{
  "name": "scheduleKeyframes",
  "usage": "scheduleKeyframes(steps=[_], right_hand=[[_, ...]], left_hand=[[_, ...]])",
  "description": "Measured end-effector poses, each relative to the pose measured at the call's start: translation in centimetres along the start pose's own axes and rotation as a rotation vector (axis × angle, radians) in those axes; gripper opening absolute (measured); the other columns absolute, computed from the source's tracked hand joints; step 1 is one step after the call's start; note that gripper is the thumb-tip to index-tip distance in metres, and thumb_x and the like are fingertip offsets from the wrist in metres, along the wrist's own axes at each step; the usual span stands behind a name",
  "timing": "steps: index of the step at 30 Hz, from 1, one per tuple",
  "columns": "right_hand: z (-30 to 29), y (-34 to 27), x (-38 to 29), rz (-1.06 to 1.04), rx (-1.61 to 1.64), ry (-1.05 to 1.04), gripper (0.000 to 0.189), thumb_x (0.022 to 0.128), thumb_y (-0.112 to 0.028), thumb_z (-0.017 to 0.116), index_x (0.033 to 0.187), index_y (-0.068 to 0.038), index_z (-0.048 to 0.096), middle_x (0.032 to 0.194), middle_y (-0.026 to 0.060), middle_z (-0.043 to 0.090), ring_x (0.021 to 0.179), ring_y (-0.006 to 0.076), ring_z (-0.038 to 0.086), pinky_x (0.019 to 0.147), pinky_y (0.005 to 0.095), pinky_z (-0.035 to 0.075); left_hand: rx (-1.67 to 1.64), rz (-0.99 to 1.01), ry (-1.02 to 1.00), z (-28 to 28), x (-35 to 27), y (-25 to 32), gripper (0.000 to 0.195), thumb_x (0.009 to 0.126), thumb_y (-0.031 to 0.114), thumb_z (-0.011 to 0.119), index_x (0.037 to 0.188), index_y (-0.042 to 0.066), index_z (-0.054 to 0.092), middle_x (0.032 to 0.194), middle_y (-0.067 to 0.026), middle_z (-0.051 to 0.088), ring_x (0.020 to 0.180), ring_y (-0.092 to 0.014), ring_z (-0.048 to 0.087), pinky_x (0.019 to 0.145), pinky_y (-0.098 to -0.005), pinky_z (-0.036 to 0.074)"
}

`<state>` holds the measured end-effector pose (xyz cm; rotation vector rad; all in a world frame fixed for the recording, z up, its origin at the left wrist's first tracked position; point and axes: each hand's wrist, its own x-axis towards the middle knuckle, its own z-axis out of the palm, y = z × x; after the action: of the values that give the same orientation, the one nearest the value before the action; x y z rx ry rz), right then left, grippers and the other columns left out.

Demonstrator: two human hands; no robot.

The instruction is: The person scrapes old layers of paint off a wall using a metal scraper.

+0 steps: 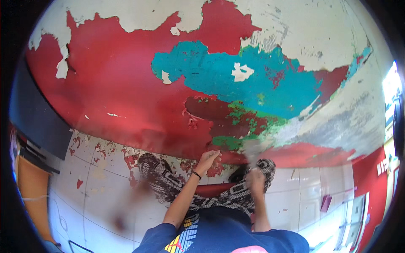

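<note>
Before me stands a wall (104, 76) with peeling paint in red, turquoise, dark maroon and green, edged by cream. My right hand (255, 182), blurred by motion, grips a scraper (252, 151); its pale blade is against or very near the low part of the wall, by a green patch (226, 142). My left hand (209, 161), fingers loosely curled, hovers by the red lower wall, left of the scraper. I cannot tell if something small is between its fingers. Both forearms pass over my knees in patterned trousers (161, 180).
Red and cream paint flakes (133, 158) litter the white tiled floor (104, 202) along the wall's foot. A dark panel (44, 107) and an orange-brown wooden piece (33, 193) stand at left. A blurred reddish-brown shape (119, 223) shows at lower left. A purplish object (326, 203) lies on the right.
</note>
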<state>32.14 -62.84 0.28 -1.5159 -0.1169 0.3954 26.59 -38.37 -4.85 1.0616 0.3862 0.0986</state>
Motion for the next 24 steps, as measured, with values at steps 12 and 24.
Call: scheduleKeyframes(steps=[12, 24], right_hand=[[-2.3, -33.3, 1.1, -0.749, -0.2, 0.219, 0.041, 0.1, -0.034, 0.038, 0.123, -0.005, 0.054, 0.06, -0.0027, 0.039, 0.042, 0.0045, 0.033, 0.038, 0.02, 0.024], [2.7, -23.5, 15.9, -0.894, -0.161, -0.279, 0.025, 0.098, -0.02, 0.05, 0.111, -0.001, 0.057, 0.062, -0.0028, 0.046, 0.048, 0.0032, 0.038, 0.041, 0.0211, 0.028]], left_hand=[[0.174, 0.274, 0.143, -3.9, -2.5, 8.1, 0.022, 0.095, 0.021, 0.056, 0.1, 0.001, 0.063, 0.083, -0.0037, 0.062, 0.07, -0.009, 0.059, 0.062, -0.0235, 0.053], [0.597, 0.021, 0.911, -21.9, -20.3, -11.6, 0.031, 0.095, 0.033, 0.053, 0.1, 0.003, 0.059, 0.073, 0.0006, 0.057, 0.056, -0.008, 0.051, 0.05, -0.0258, 0.046]])
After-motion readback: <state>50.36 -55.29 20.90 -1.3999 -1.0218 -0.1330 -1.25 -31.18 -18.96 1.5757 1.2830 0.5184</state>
